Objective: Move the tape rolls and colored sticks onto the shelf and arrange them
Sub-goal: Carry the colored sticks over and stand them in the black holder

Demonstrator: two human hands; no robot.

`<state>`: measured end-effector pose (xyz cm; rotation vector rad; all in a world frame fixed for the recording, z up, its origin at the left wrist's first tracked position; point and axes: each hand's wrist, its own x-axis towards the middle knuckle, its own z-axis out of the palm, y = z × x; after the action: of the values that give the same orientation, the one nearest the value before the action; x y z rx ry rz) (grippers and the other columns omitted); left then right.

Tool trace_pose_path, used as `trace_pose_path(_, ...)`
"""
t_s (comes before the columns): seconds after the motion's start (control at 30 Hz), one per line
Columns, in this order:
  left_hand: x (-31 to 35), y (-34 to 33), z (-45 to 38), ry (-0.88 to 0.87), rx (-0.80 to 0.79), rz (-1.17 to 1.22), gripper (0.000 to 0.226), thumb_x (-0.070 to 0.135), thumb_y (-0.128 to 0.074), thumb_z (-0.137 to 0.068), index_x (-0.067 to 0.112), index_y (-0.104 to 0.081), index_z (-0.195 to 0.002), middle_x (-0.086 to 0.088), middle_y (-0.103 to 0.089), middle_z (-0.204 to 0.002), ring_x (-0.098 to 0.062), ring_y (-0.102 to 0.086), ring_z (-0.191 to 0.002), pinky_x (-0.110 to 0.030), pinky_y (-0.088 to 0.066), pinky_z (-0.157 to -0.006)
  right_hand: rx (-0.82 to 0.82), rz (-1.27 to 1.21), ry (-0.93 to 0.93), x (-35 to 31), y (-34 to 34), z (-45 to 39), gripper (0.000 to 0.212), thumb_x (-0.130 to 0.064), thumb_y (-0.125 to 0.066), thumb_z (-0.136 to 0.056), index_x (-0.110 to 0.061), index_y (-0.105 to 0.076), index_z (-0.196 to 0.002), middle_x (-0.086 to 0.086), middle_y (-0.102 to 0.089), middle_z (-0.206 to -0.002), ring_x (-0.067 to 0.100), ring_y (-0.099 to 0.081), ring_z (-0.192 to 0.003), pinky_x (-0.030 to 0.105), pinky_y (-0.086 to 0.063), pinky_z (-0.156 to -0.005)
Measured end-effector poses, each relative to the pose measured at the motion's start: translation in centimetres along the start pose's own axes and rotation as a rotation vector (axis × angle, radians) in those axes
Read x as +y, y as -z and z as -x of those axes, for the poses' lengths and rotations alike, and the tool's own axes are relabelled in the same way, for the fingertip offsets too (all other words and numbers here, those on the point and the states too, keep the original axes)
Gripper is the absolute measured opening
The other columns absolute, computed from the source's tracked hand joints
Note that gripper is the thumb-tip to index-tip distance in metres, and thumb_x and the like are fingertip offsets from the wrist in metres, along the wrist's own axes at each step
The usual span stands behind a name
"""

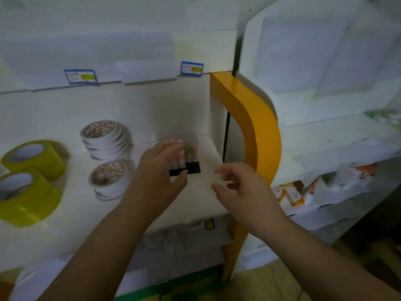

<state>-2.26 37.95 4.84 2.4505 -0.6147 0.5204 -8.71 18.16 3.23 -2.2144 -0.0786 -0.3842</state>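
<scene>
White laminate shelf (195,198) with a yellow curved upright post (256,131) at its right end, blue-and-yellow price tags (80,76) clipped along the board above; dim, soft-focus shop interior, more white shelving to the right carrying small orange-and-white boxes (290,195), greenish floor just visible below.

Two wide rolls of yellow-green packing tape (28,187) standing at the far left of the shelf, one just behind the other, already in place; beside them, two stacks of narrow white tape rolls with orange-printed cores (106,140), the taller stack behind and the shorter in front, set in a tidy column, apparently to leave the right end free.

On that free right end, a clear packet of pink and red sticks with black bases (184,161), lying flat near the back wall, well apart from the shelf's front edge.

Left hand (160,170) on the packet, fingers curled over its top and thumb pinching at the black base, likely squaring it against the wall or nudging it into line; right hand (240,187) just beside, off the packet, fingers loosely spread and holding nothing, seemingly ready to steady or adjust.

Judged near the end of arranging: tapes placed, sticks being settled.
</scene>
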Motion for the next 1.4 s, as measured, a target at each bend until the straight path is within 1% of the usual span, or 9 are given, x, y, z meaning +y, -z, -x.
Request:
trace_pose_path(0.17, 8.0, -0.2, 0.8, -0.018, -0.028, -0.007, 0.06, 0.026, -0.073, -0.083, 0.02, -0.053, -0.139, 0.001, -0.052, -0.135, -0.017, -0.045, -0.123, -0.03, -0.037, -0.104, 0.111, -0.084, 0.029, 1.3, 7.3, 3.3, 0.021, -0.026, -0.071, -0.087, -0.031, -0.064, -0.107, -0.01, -0.063, -0.098, 0.004, -0.063, -0.09, 0.023, -0.055, -0.077)
trace_pose_path(0.3, 14.2, -2.4, 1.8, -0.028, -0.059, 0.048, 0.059, 0.034, -0.067, -0.088, 0.026, -0.046, -0.142, 0.006, -0.047, -0.14, -0.009, -0.038, -0.128, -0.035, -0.038, -0.108, 0.156, -0.031, 0.007, 4.4, 12.9, 5.3, 0.027, -0.023, -0.072, -0.089, -0.027, -0.064, -0.114, -0.012, -0.059, -0.111, 0.003, -0.061, -0.101, 0.022, -0.055, -0.083)
trace_pose_path(0.47, 21.1, -5.7, 2.9, -0.047, -0.089, 0.066, 0.058, 0.029, -0.068, -0.089, 0.025, -0.046, -0.143, 0.004, -0.046, -0.143, -0.016, -0.037, -0.132, -0.032, -0.033, -0.107, 0.161, 0.046, -0.009, 8.9, 19.5, 8.7, 0.035, -0.022, -0.07, -0.09, -0.026, -0.061, -0.123, -0.01, -0.055, -0.117, 0.006, -0.058, -0.107, 0.032, -0.053, -0.092)
trace_pose_path(0.63, 27.3, -8.5, 3.2, -0.016, -0.098, 0.116, 0.065, 0.028, -0.071, -0.087, 0.027, -0.042, -0.146, 0.0, -0.045, -0.144, -0.02, -0.036, -0.133, -0.043, -0.037, -0.111, 0.204, 0.158, 0.052, 11.9, 24.7, 11.8, 0.032, -0.025, -0.071, -0.089, -0.031, -0.059, -0.118, -0.012, -0.054, -0.113, 0.0, -0.055, -0.102, 0.019, -0.05, -0.089)
trace_pose_path(0.73, 30.5, -9.8, 2.9, -0.033, -0.101, 0.142, 0.064, 0.029, -0.068, -0.089, 0.03, -0.04, -0.147, 0.003, -0.043, -0.146, -0.016, -0.035, -0.134, -0.033, -0.032, -0.109, 0.202, 0.164, 0.037, 13.0, 27.2, 12.6, 0.034, -0.024, -0.071, -0.089, -0.04, -0.054, -0.114, -0.016, -0.052, -0.11, -0.003, -0.053, -0.103, 0.016, -0.047, -0.088)
trace_pose_path(0.9, 34.5, -12.8, 0.1, -0.108, -0.128, 0.118, 0.063, 0.036, -0.065, -0.09, 0.033, -0.039, -0.146, 0.007, -0.042, -0.147, -0.013, -0.032, -0.136, -0.031, -0.027, -0.109, 0.287, 0.149, -0.027, 15.3, 30.8, 12.9, 0.034, -0.023, -0.071, -0.088, -0.037, -0.057, -0.115, -0.022, -0.051, -0.111, -0.001, -0.053, -0.104, 0.009, -0.043, -0.089)
trace_pose_path(1.07, 37.1, -17.6, -4.9, -0.166, -0.178, 0.108, 0.061, 0.039, -0.064, -0.09, 0.031, -0.041, -0.145, 0.004, -0.044, -0.146, -0.018, -0.033, -0.135, -0.036, -0.03, -0.109, 0.262, 0.305, -0.102, 19.1, 35.2, 13.7, 0.034, -0.025, -0.071, -0.088, -0.025, -0.061, -0.121, -0.012, -0.052, -0.118, 0.004, -0.052, -0.109, 0.022, -0.047, -0.095)
trace_pose_path(1.27, 39.8, -23.0, -10.2, -0.219, -0.176, 0.179, 0.06, 0.035, -0.067, -0.088, 0.028, -0.045, -0.143, 0.005, -0.045, -0.145, -0.019, -0.033, -0.133, -0.032, -0.029, -0.106, 0.288, 0.447, -0.193, 22.8, 40.6, 10.1, 0.034, -0.029, -0.071, -0.089, -0.03, -0.06, -0.12, -0.016, -0.049, -0.111, -0.005, -0.042, -0.1, 0.003, -0.033, -0.081)
trace_pose_path(1.4, 40.0, -26.1, -14.5, -0.217, -0.173, 0.181, 0.061, 0.036, -0.067, -0.087, 0.025, -0.045, -0.143, 0.005, -0.046, -0.143, -0.021, -0.038, -0.132, -0.033, -0.032, -0.107, 0.289, 0.493, -0.185, 24.9, 42.3, 5.6, 0.036, -0.03, -0.071, -0.088, -0.028, -0.06, -0.122, -0.018, -0.049, -0.114, -0.007, -0.042, -0.103, 0.003, -0.03, -0.085)
